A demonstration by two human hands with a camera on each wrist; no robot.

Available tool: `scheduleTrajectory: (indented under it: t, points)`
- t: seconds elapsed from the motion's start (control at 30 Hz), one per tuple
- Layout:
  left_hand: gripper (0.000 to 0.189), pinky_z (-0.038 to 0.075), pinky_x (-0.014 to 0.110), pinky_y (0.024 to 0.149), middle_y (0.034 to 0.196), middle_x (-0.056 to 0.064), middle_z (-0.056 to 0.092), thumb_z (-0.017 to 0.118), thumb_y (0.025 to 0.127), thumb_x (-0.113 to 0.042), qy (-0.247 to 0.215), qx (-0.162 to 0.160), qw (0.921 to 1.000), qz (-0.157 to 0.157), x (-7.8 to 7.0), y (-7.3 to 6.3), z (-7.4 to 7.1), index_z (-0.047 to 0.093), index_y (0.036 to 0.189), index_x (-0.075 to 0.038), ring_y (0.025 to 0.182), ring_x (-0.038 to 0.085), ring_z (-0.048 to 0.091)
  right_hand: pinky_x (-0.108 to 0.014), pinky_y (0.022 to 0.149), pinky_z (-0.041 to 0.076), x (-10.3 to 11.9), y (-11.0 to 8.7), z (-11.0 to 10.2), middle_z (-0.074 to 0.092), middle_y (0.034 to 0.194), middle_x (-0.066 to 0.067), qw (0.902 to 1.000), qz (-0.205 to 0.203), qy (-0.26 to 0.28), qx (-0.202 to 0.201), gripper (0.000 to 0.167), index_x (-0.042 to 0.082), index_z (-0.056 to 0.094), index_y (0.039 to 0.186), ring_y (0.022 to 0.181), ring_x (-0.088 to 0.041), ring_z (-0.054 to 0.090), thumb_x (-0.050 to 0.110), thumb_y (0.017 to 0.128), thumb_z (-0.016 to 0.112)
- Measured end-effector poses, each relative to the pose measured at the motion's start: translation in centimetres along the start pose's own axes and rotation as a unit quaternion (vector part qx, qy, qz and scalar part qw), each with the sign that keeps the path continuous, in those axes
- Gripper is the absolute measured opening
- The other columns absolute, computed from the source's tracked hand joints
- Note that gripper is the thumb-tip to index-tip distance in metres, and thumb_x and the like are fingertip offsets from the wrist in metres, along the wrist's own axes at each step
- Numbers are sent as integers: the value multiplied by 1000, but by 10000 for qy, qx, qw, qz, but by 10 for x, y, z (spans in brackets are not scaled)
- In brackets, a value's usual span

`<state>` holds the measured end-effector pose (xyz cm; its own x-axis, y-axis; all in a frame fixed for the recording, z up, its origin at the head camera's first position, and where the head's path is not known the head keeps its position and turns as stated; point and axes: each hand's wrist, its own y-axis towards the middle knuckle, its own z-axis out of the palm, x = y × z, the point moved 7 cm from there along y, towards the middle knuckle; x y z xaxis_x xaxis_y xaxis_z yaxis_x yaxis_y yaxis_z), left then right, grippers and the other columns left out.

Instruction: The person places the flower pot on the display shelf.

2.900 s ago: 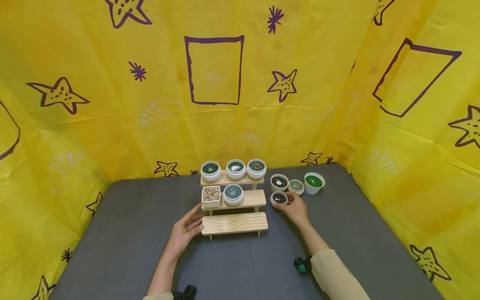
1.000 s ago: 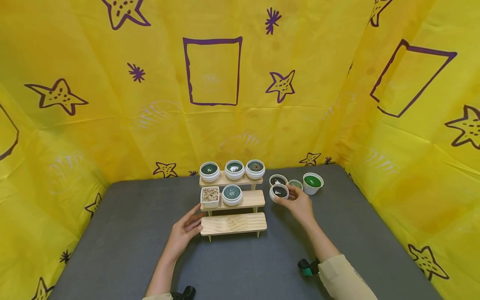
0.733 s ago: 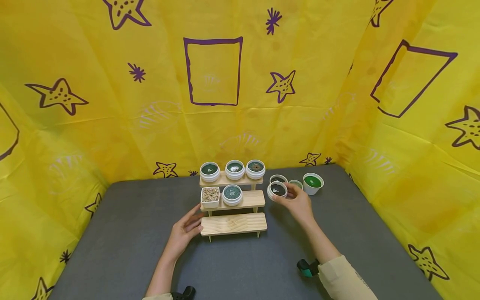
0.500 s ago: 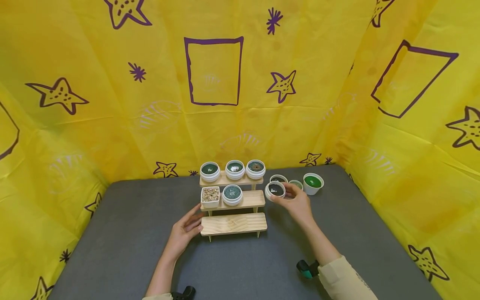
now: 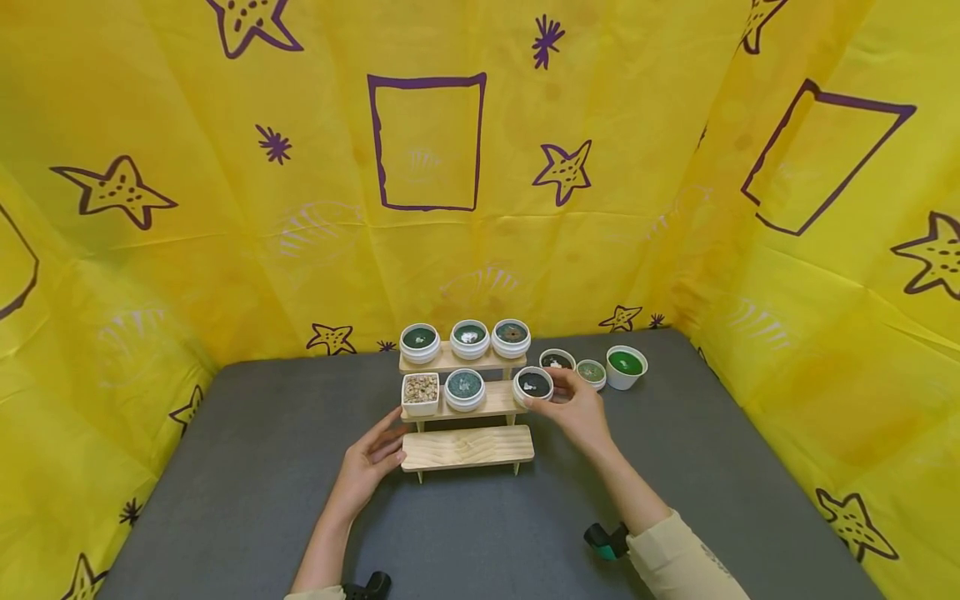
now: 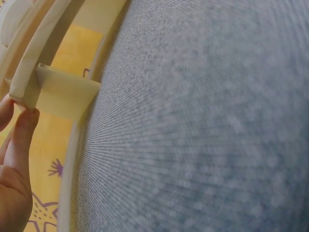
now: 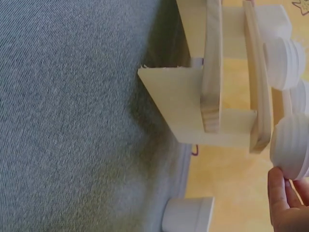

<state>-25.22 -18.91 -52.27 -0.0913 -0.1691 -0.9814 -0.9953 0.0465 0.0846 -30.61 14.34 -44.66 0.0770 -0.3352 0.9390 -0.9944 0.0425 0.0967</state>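
My right hand [image 5: 577, 412] holds a small white pot [image 5: 533, 385] with a glossy dark fill, thumb at its near side and fingers behind. The pot is over the right end of the middle tier of a three-tier wooden stand [image 5: 468, 447]; in the right wrist view the white pot [image 7: 291, 145] shows at fingertips, beside the shelf end. My left hand [image 5: 367, 462] touches the stand's left end with fairly straight fingers; in the left wrist view, fingertips [image 6: 30, 118] meet the shelf corner. The middle tier also bears a square pot of pebbly bits [image 5: 421, 393] and a blue-green pot [image 5: 465, 390].
Pots with dark green [image 5: 419, 342], green [image 5: 469, 339] and brownish blue [image 5: 512, 338] fills stand on the top tier. Right of the stand, on the grey table [image 5: 285, 467], are dark [image 5: 557, 359], pale green [image 5: 591, 374] and bright green [image 5: 626, 367] pots. Yellow cloth surrounds the table.
My right hand has lifted the dark-filled pot from beside the stand and carried it left to the middle tier's right end. The left hand stays at the stand's end.
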Motion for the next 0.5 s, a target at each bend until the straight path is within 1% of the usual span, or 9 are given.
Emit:
scheduleTrajectory:
  t: [0.17,0.3,0.5]
  points:
    - [68,52,14,88,138,30,56,67,88,5,8,13,10000,32,-1,0,0,43,150,-9,125,36,58,-28,85,59,5,-1,8,71,117,-18,9999,-97,68,83,59,8,65,125,103,-29,71,15,71,88]
    - [68,52,14,88,138,30,56,66,88,5,9,4,10000,16,-1,0,0,43,150,-10,126,40,56,-29,85,59,8,-1,13,71,117,-18,9998,-147,65,129,60,7,64,126,103,-29,71,15,72,88]
    - [68,52,15,88,138,30,56,66,88,6,6,-3,10000,-21,-1,0,0,43,150,-9,125,37,57,-29,85,59,10,-1,19,72,115,-18,9996,-231,109,142,58,6,65,124,102,-28,71,14,71,88]
